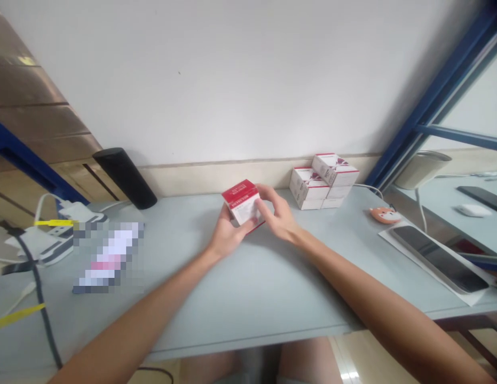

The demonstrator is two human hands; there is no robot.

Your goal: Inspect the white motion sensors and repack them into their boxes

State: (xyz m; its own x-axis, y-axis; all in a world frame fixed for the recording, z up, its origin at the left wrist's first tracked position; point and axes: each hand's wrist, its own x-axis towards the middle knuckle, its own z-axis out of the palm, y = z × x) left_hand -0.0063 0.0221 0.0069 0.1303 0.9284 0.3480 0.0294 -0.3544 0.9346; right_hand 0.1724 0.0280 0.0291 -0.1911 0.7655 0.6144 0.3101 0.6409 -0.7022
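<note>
Between my two hands is a small red and white cardboard box (pixel 243 205), tilted, its red top panel facing up and away from me. My left hand (pixel 226 233) grips it from the left and below, thumb along the near face. On the other side my right hand (pixel 281 216) is closed on the box's right edge, thumb on its white face. Part of the box is hidden behind my fingers. Similar white and red boxes (pixel 324 181) stand stacked against the wall, to the right of my hands.
On the left are a black cylinder (pixel 126 178), a power strip (pixel 60 242) with cables, and a blurred-out flat item (pixel 110 258). To the right, an orange animal-shaped item (pixel 385 215) lies near a dark phone-like slab (pixel 440 258) on white paper. A mirror (pixel 464 192) stands at the right edge.
</note>
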